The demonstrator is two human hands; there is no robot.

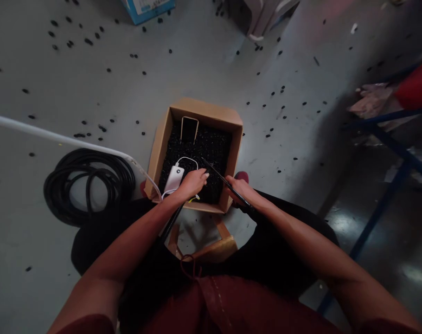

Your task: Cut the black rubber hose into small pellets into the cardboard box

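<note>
A cardboard box (206, 107) in front of me is filled with small black pieces (214, 144). My right hand (238, 189), at the box's right edge, is closed round a long thin black strip (216, 172), whose far end reaches over the pieces. My left hand (195, 182) is above the pieces with its fingers curled together; anything inside them is hidden. Just left of that hand, a white power bank (174, 178) with a white cable lies in the box. A phone (189, 130) with a pale edge leans near the back wall.
Coiled black hose (89, 185) lies left of the box, below a white pole (58, 137). A wooden stool (214, 250) shows between my legs. To the right stands a blue metal frame (381, 199). A blue carton (150, 10) and several black bits are on the floor.
</note>
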